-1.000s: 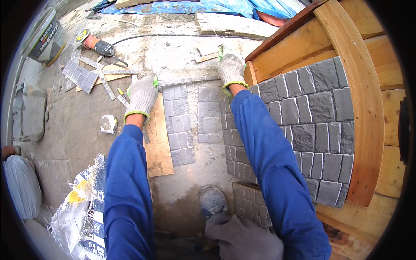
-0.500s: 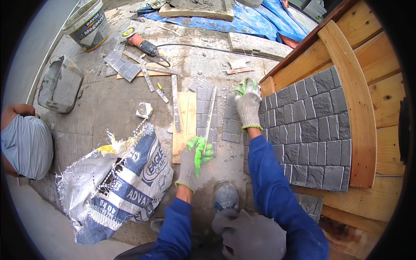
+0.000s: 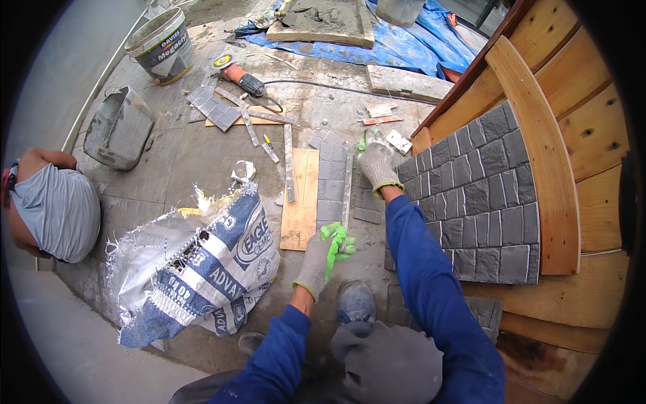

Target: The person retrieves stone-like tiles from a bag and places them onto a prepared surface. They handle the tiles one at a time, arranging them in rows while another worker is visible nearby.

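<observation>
My left hand [image 3: 326,259], in a grey and green work glove, has its fingers closed on the near end of a thin pale strip [image 3: 348,185]. The strip points away from me along the right edge of a grey stone-pattern tile piece [image 3: 330,172]. Farther off, my right hand [image 3: 377,163] reaches down, gloved alike, beyond a smaller grey tile piece [image 3: 367,205]. Its bent fingertips are largely hidden, and I cannot see whether they hold anything. Right beside it lies a small whitish block [image 3: 399,141].
A large grey tile panel [image 3: 478,202] leans against wooden boards on the right. A torn cement sack [image 3: 222,262] stands at left, near a seated person [image 3: 57,209]. Beyond lie a wooden board [image 3: 300,202], an angle grinder [image 3: 242,79], a cut container [image 3: 121,128] and a bucket [image 3: 161,50].
My right hand has moved left, and the whitish block now shows beside it. The strip has swung from a slant to nearly in line with the tile edge. The view has shifted slightly.
</observation>
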{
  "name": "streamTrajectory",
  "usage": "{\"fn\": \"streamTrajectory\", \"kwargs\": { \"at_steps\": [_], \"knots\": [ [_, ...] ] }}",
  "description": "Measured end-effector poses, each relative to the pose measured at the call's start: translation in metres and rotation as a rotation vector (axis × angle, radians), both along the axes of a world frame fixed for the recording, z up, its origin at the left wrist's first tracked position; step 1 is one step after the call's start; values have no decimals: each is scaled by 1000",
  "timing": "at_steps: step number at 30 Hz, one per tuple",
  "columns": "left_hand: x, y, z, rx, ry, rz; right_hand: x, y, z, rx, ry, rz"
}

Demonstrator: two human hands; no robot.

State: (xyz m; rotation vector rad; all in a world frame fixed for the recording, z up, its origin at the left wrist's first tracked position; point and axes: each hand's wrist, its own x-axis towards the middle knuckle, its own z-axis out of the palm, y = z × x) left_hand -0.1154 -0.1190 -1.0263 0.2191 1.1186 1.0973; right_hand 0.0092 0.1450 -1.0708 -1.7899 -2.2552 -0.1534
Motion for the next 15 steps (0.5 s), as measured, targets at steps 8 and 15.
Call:
{"fn": "streamTrajectory", "kwargs": {
  "at_steps": [8, 15],
  "knots": [
    [-9, -5, -20, -124, -12, 4, 36, 106, 136, -490, -42, -126],
    [5, 5, -22, -136, 11, -108, -43, 33, 168, -277, 913, 381]
  ]
}}
